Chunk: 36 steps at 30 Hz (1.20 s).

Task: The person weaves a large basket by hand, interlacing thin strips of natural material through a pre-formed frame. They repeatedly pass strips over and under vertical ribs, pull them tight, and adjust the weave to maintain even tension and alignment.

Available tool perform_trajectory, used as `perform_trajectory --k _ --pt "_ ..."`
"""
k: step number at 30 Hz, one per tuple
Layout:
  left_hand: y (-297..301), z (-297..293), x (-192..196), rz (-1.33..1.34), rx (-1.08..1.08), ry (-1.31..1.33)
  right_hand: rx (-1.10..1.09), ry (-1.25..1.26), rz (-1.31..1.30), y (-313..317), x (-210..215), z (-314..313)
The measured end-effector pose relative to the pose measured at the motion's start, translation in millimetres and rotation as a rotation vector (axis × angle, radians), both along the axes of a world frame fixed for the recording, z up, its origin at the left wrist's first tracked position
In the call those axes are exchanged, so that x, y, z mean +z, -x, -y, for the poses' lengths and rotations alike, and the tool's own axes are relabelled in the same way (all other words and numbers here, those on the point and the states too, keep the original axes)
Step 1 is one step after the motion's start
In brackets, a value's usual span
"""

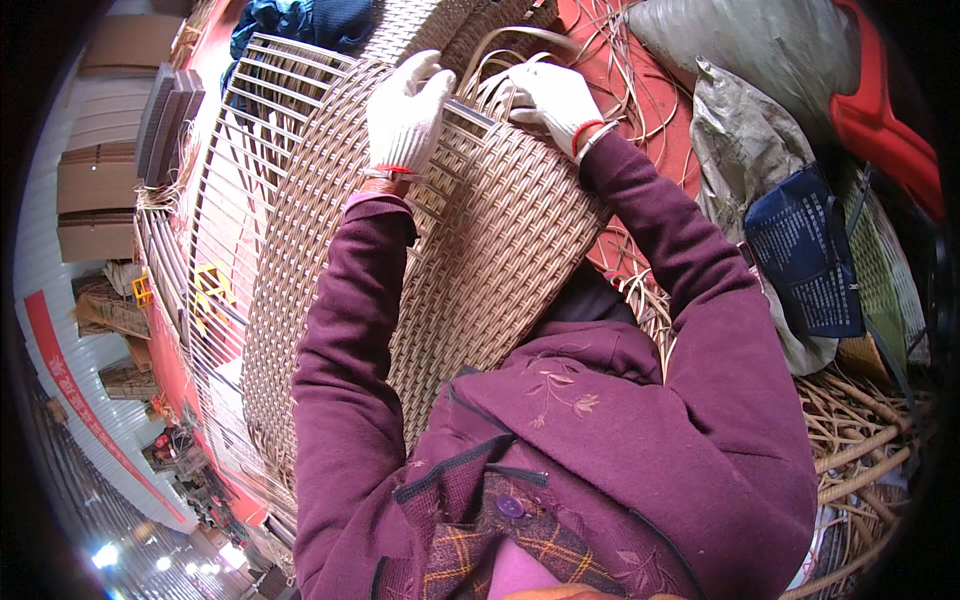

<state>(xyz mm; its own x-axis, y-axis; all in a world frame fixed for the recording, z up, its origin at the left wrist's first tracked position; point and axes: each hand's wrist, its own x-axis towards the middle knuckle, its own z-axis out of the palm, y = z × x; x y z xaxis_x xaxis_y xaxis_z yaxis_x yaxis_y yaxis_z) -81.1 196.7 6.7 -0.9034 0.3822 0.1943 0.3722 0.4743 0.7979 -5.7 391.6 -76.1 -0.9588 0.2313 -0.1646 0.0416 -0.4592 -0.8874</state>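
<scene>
Our right hand, white-gloved, had its fingers bent in, apparently gripping looping flat wicker strands. Our left hand was half-curled, thumb apart from forefinger; whether its hidden fingers held anything, we could not tell. Just beside them were exposed frame bars. The woven wicker panel lay tilted across our lap. We judged we were weaving at its far edge; the next move seemed to call for threading a strand and drawing it snug.

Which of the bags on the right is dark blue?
The flat bag with pale printing, lying below the crumpled sack. That sack is whitish-grey, and the big plastic bag above is greyish.
</scene>
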Motion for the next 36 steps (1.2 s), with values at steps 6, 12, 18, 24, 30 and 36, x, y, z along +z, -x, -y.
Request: perform_trajectory --k 6,12,18,24,30,36 --pt "-36 7 -12 -0.117 -0.085 0.186 0.291 -0.922 -0.185 -21 -16 -18" --pt "-69 -15 -27 -0.569 -0.072 0.572 0.287 -0.620 -0.238 -26 -21 -15" --pt "-76 -23 -39 -0.495 -0.017 0.531 0.303 -0.572 -0.202 -24 -30 -14" --pt "-74 -18 -43 -0.434 -0.107 0.420 0.195 -0.634 -0.225 -34 -42 -11" --pt "-77 -19 -44 -0.429 -0.114 0.405 0.289 -0.932 -0.113 -35 -41 -10" --pt "-77 -12 -42 -0.385 -0.159 0.425 0.284 -0.721 -0.112 -41 -42 -9"
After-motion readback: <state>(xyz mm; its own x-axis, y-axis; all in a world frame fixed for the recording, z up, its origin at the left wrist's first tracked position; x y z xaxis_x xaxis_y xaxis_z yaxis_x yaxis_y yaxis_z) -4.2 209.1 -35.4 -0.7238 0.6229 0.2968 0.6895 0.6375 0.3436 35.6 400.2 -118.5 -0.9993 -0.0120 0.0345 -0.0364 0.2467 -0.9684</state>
